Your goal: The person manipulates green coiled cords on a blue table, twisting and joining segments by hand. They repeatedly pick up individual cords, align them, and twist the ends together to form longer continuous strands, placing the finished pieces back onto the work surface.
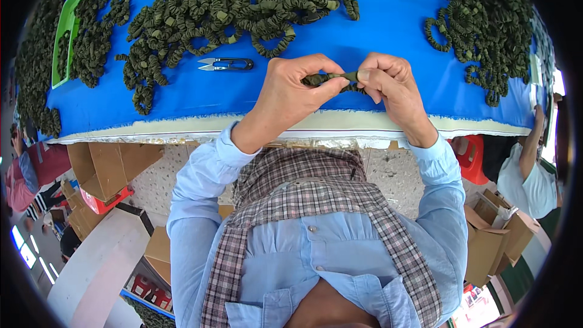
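Both my hands meet over the near part of the blue-covered table (200, 100), pinching one dark green gathered fabric hair tie (314, 79). My left hand (297, 82) is closed on its left part with thumb and forefinger. My right hand (392, 85) pinches a smooth, ungathered stretch of its fabric. Part of the ring hangs below, between the hands, and the fingers hide some of it. To the left of my left hand lies a pair of thread snips (226, 64) with dark handles, blades pointing left. Just beyond spreads a heap of similar green hair ties (243, 9).
More hair ties pile up at the right (486, 24) and far left (91, 36), where a bright green tray (61, 54) stands. Cardboard boxes (103, 167) and red stools (469, 161) flank me below the table edge. Other people (531, 173) sit at both sides.
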Demonstrator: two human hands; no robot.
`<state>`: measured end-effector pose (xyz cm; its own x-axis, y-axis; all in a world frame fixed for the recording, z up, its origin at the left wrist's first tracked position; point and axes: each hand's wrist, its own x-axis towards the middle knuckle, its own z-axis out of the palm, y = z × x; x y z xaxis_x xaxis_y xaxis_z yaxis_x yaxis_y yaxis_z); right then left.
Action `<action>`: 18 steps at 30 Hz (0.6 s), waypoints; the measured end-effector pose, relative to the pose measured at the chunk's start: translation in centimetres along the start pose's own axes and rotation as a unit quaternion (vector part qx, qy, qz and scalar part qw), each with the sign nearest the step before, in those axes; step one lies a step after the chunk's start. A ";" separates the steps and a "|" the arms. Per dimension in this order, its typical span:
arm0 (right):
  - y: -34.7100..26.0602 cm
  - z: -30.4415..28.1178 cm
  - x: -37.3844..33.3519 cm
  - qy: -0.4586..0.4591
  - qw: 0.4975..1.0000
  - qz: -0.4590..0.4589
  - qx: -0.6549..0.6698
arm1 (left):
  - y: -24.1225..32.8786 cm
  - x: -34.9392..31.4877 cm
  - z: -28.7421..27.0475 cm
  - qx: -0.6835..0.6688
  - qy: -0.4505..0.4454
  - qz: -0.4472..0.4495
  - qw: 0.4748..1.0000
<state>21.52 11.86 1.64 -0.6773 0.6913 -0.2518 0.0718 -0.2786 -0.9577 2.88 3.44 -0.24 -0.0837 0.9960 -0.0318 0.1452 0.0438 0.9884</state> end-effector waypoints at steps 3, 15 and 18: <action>-0.2 -0.4 -0.2 0.014 1.000 0.025 0.002 | 0.3 -0.3 -1.2 0.002 -0.006 -0.018 1.000; -0.2 0.5 -0.1 -0.012 0.987 0.003 -0.158 | 0.7 -0.7 -2.8 0.021 -0.039 0.051 0.998; -1.0 1.5 -0.1 -0.060 0.927 -0.105 -0.354 | 1.9 -0.5 -2.7 0.029 -0.062 0.054 0.996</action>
<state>20.43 11.10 2.86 -0.8038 0.5905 -0.0729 0.3638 0.3907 -0.8456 0.50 2.82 2.05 0.0582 0.9970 0.0517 0.2047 -0.0626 0.9768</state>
